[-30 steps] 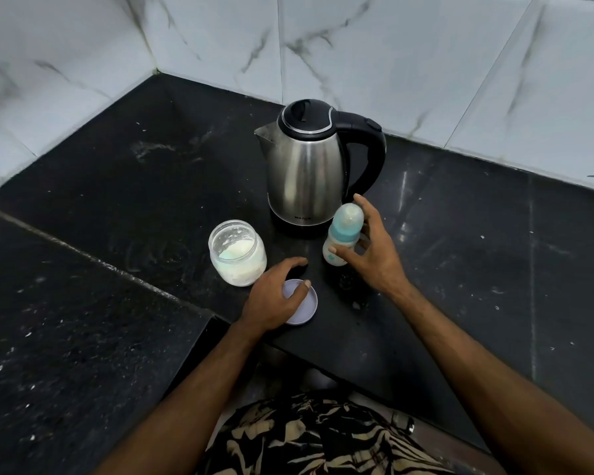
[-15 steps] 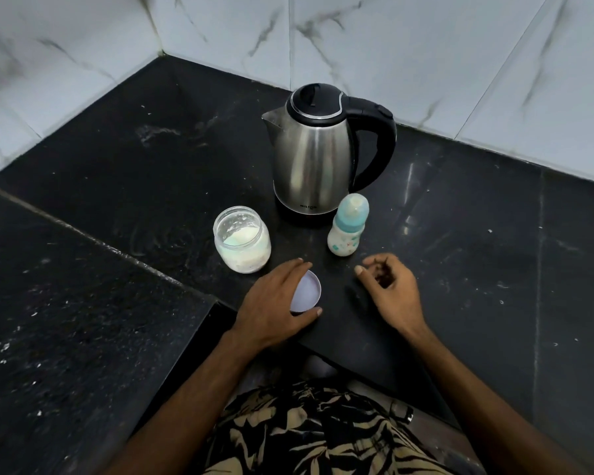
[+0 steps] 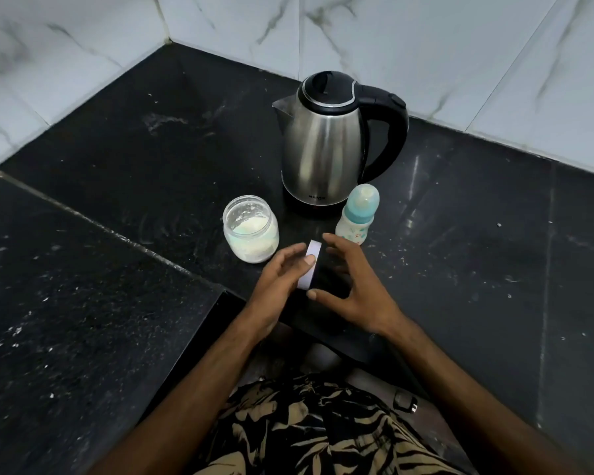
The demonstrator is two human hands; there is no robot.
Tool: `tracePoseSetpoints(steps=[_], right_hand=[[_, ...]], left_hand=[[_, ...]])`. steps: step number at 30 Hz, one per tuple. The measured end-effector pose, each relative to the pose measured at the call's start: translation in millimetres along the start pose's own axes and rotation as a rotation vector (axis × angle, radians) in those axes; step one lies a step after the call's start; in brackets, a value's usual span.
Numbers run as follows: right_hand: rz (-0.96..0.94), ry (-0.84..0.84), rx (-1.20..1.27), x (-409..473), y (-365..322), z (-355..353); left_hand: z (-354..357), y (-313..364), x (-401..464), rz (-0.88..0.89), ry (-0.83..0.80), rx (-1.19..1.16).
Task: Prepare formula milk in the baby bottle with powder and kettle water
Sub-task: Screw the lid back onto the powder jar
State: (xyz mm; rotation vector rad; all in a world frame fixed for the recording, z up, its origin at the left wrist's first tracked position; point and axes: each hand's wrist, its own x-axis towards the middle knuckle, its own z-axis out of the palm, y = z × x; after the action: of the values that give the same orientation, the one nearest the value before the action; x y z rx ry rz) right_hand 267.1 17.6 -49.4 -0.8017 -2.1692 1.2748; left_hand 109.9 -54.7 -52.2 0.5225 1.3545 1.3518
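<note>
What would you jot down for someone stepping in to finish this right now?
Left hand: holds the pale jar lid on edge, just above the counter.
Right hand: open, empty, fingers spread beside the lid.
Powder jar: open, partly full of white powder, left of the kettle base.
Kettle: upright, lid shut, at the back.
Baby bottle: upright in front of the kettle, teal cap on; looks empty.
Done: jar opened.
Left: uncap bottle, add powder, pour kettle water, cap and mix. No scoop in sight.
</note>
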Motion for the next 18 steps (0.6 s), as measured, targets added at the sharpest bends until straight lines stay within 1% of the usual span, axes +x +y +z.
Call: tracePoseSetpoints(steps=[3,5,8,10,12,14,18], right_hand=[[-0.066,0.033,-0.035,9.2,-6.0,10.0],[-0.070,0.037,-0.028,12.8,-8.6,14.6],[-0.058,0.011,-0.044,18.6,-15.4,15.0],[-0.060,-0.033,-0.082,26.0,-22.5,10.2],[-0.076,-0.076,-0.119,36.2,-32.3,1.8],[-0.108,-0.121,-0.184,49.2,-44.3,-8.7],[-0.152,-0.253,-0.391,85.7,-68.1,-17.7]], left_hand=[[4.2,8.9,-8.2,-0.058,-0.031,-0.184],[1.2,10.3,-10.7,-0.061,-0.033,-0.241],[-7.4,11.7,-15.3,-0.071,-0.036,-0.253],[-17.4,12.6,-20.7,-0.084,-0.013,-0.215],[-28.6,14.0,-26.4,-0.065,0.056,-0.109],[-40.5,11.6,-30.3,0.004,0.175,0.024],[-68.4,8.4,-27.4,0.296,0.430,0.233]])
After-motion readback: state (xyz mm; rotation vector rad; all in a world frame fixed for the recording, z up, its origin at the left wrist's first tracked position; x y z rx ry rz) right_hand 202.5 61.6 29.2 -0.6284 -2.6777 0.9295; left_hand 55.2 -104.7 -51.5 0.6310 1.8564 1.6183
